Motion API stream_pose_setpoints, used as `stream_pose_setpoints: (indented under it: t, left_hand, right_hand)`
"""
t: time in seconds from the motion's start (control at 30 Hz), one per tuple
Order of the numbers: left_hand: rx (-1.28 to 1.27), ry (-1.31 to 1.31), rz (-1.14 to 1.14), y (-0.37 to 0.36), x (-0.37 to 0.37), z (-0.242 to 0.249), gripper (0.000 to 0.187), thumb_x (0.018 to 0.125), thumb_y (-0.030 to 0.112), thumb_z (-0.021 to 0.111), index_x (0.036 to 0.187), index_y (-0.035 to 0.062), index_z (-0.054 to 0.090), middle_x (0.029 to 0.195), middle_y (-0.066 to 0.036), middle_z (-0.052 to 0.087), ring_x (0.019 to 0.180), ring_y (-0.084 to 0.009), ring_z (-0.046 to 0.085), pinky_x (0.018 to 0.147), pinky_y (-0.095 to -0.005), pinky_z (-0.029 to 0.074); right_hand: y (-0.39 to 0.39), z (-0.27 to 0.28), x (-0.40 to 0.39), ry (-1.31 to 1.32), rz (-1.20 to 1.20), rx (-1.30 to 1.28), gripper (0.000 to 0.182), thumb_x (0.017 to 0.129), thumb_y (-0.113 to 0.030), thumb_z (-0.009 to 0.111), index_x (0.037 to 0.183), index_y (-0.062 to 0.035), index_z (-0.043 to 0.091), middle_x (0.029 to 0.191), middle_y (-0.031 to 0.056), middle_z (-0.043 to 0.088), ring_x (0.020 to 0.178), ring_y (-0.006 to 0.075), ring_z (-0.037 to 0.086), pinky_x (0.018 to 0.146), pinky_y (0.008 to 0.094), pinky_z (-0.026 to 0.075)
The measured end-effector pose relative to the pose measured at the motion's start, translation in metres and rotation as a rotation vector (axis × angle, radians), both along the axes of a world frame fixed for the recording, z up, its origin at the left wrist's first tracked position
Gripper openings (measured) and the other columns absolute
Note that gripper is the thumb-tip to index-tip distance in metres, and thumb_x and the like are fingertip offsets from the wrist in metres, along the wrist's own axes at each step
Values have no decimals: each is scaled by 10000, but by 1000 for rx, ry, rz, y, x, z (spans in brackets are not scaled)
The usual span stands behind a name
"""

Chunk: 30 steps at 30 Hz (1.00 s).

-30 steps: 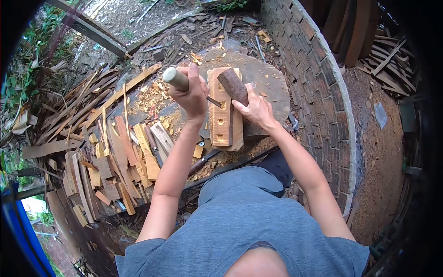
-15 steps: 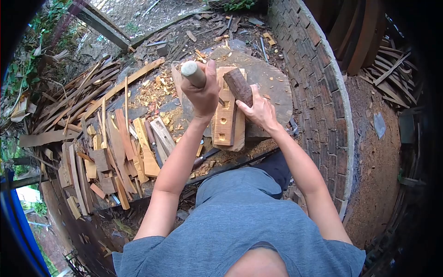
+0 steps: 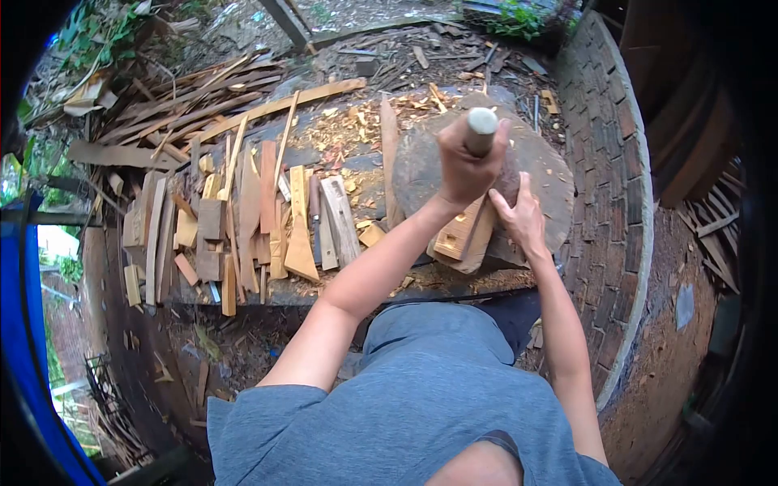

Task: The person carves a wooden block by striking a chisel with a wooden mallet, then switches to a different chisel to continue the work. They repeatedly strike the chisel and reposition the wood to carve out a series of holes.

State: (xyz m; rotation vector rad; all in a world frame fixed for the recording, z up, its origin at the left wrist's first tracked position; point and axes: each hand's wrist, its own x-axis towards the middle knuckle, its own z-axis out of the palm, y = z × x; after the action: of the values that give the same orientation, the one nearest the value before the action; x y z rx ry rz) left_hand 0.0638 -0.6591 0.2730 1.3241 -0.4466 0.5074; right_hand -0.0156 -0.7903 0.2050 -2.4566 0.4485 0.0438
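My left hand [image 3: 468,172] is closed around the upright handle of a chisel [image 3: 481,125], whose pale round end faces up. The chisel's blade is hidden below the fist. Under it lies a light wooden block [image 3: 455,238] with square holes cut in its face; my forearm and hand cover much of it. My right hand [image 3: 523,220] is beside the block, thumb and fingers around a dark, rough piece of wood [image 3: 509,176], mostly hidden behind my left hand. A round wooden stump [image 3: 557,190] supports the work.
Wood offcuts [image 3: 267,194] crowd the bench's left side, with a dark-handled tool [image 3: 314,198] among them. Chips [image 3: 344,130] cover the surface behind. A long plank [image 3: 284,111] lies at the back left. A low brick wall [image 3: 608,162] runs along the right.
My view has swung left, so the bench and hands appear farther right. The dark wood, plainly seen before, is now largely behind my left hand. Both hands keep their holds.
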Motion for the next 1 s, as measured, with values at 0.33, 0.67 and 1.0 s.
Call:
stream_pose_setpoints:
  t: [0.33,0.67,1.0]
  left_hand:
    - [-15,95,-174,7,15,-3,166,896,50,639,758,57,549,566,24,532,448,-45,514,377,-194,381]
    - [30,62,-108,9,16,-15,158,927,45,608,785,46,540,543,30,496,417,-35,458,365,-198,335]
    - [59,86,-125,0,9,-11,181,854,67,702,733,18,577,601,-19,587,551,-76,566,521,-257,438]
  right_hand:
    - [0,7,-1,40,-6,0,656,826,-521,622,1278,-106,393,972,289,668,955,460,641,826,533,491]
    - [-4,12,2,114,-25,-17,727,806,-542,611,1337,-99,386,1032,308,651,1013,463,624,873,519,486]
    - [6,210,10,-798,326,287,564,837,-390,663,1195,-1,468,862,170,654,714,263,656,671,408,531]
